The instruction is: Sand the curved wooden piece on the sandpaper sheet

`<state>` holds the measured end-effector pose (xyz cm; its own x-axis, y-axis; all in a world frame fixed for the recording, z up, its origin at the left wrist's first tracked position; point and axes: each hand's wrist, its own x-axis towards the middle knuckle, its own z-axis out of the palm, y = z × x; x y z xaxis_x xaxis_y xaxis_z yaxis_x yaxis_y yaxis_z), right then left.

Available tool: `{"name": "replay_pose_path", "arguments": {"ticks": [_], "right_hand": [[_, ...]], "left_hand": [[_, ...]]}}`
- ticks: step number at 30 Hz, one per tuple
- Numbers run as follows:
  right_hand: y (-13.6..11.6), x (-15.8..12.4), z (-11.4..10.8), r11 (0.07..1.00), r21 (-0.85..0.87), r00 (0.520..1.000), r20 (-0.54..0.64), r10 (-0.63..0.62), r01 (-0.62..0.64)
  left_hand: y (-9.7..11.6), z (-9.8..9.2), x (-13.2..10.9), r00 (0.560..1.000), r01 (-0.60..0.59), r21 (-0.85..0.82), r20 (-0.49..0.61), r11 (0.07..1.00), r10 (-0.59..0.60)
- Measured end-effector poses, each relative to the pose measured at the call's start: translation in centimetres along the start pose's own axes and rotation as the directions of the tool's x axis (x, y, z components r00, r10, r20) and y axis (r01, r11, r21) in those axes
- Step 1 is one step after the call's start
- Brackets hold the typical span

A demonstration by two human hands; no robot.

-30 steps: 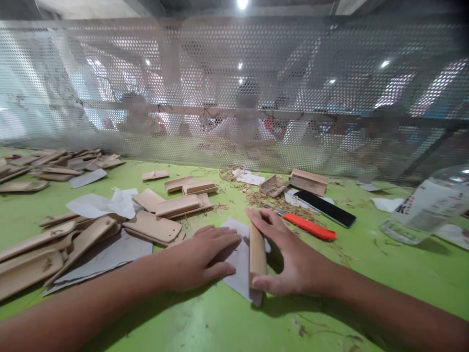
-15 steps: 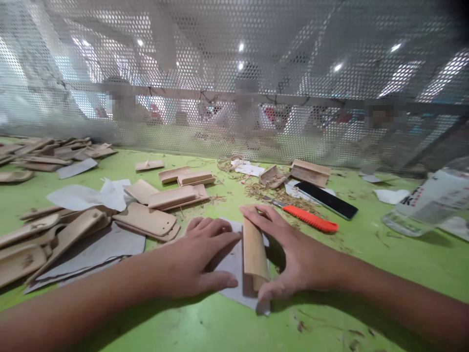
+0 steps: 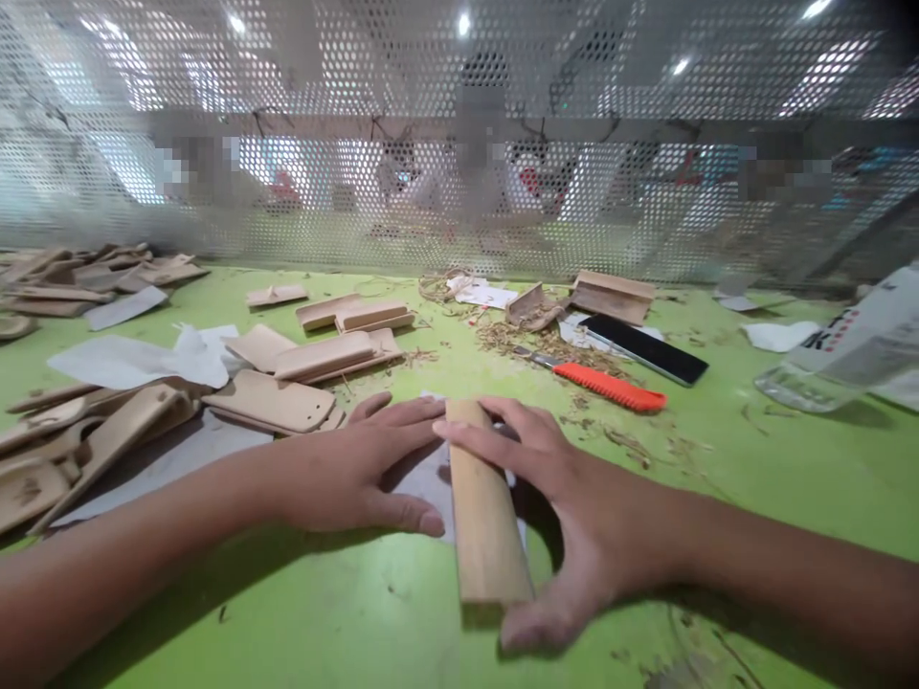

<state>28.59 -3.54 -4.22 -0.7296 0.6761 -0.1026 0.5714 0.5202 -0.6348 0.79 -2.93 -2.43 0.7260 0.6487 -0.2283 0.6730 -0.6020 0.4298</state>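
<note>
A pale, slightly arched bamboo piece (image 3: 486,522) lies lengthwise in front of me, over a thin grey sheet (image 3: 425,478). My right hand (image 3: 567,488) grips it, with fingers over its far part and the thumb against its near right corner. My left hand (image 3: 359,469) rests flat on the sheet's left side, thumb spread out, its fingertips close to the piece's far left edge. Beyond my right hand lies an orange-handled craft knife (image 3: 610,385) with its blade pointing away to the left. The underside of the bamboo piece is hidden.
Carved bamboo pieces (image 3: 269,400) and white paper (image 3: 122,359) lie on the green table to the left, with another heap (image 3: 93,277) farther back. A phone (image 3: 642,346), wood shavings (image 3: 517,340) and a clear bottle (image 3: 840,344) are at right. A perforated screen (image 3: 416,230) stands behind.
My right hand has drawn the bamboo piece towards me, so its near end now sticks out past the sheet. My left hand stays on the sheet. The camera view has tilted down.
</note>
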Motion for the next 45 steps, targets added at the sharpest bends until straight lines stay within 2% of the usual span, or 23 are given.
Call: {"name": "replay_pose_path", "arguments": {"ticks": [4,5,9,10,12,14,16,20,25,30,35,39,40,42,45], "right_hand": [[1.2,0.6,-0.9,0.990,-0.084,0.980,-0.175,0.096,-0.112],[1.2,0.6,-1.0,0.990,-0.084,0.978,-0.185,0.094,-0.111],[0.7,-0.2,-1.0,0.997,-0.079,1.000,-0.011,-0.007,0.006],[0.7,-0.3,-1.0,0.996,-0.091,1.000,0.002,-0.012,0.012],[1.0,-0.4,-1.0,0.992,-0.125,0.998,-0.064,0.022,-0.030],[1.4,-0.6,-0.7,0.987,-0.132,0.977,-0.203,0.063,-0.091],[1.5,-0.8,-0.1,0.990,-0.114,0.967,-0.251,0.052,-0.083],[1.4,-1.0,0.4,0.992,-0.112,0.992,-0.113,-0.062,0.050],[1.6,-0.5,-0.5,0.989,-0.109,0.968,-0.240,0.072,-0.100],[1.2,-0.7,-0.4,0.994,-0.101,0.995,-0.093,-0.042,0.032],[1.7,-0.5,-0.5,0.990,-0.116,0.970,-0.240,0.048,-0.077],[1.2,-0.9,-0.2,0.991,-0.090,0.988,-0.112,-0.106,0.096],[1.2,-0.8,-0.2,0.989,-0.101,0.989,-0.094,-0.117,0.108],[1.4,-0.4,-0.6,0.988,-0.146,0.987,-0.147,-0.063,0.041],[1.4,0.0,-0.7,0.986,-0.162,0.959,-0.284,0.000,-0.048]], "left_hand": [[0.2,0.1,0.0,0.997,0.075,0.041,0.009,0.996,-0.075],[0.3,0.2,0.0,0.997,0.080,0.047,0.007,0.996,-0.081],[0.3,0.3,-0.1,0.999,0.045,0.041,-0.016,0.998,-0.044],[0.3,0.3,-0.1,0.999,0.039,0.037,-0.024,0.999,-0.038],[0.3,0.3,-0.1,0.999,0.042,0.034,-0.026,0.999,-0.041],[0.3,0.4,0.0,0.998,0.060,0.038,-0.020,0.998,-0.059],[0.4,0.4,0.0,0.997,0.070,0.036,-0.020,0.997,-0.069],[0.4,0.5,0.0,0.996,0.090,0.026,-0.027,0.996,-0.089],[0.2,0.7,0.0,0.991,0.123,0.022,-0.046,0.992,-0.122],[0.2,0.8,-0.1,0.991,0.129,0.000,-0.043,0.992,-0.129],[0.3,0.8,-0.2,0.987,0.155,0.023,-0.056,0.988,-0.154],[0.5,0.7,-0.1,0.991,0.116,0.030,-0.072,0.993,-0.114],[0.6,0.7,-0.1,0.991,0.112,0.031,-0.072,0.993,-0.110],[0.6,0.7,-0.1,0.990,0.120,0.037,-0.074,0.992,-0.117],[0.6,0.7,-0.1,0.989,0.138,0.055,-0.068,0.989,-0.134]]}}
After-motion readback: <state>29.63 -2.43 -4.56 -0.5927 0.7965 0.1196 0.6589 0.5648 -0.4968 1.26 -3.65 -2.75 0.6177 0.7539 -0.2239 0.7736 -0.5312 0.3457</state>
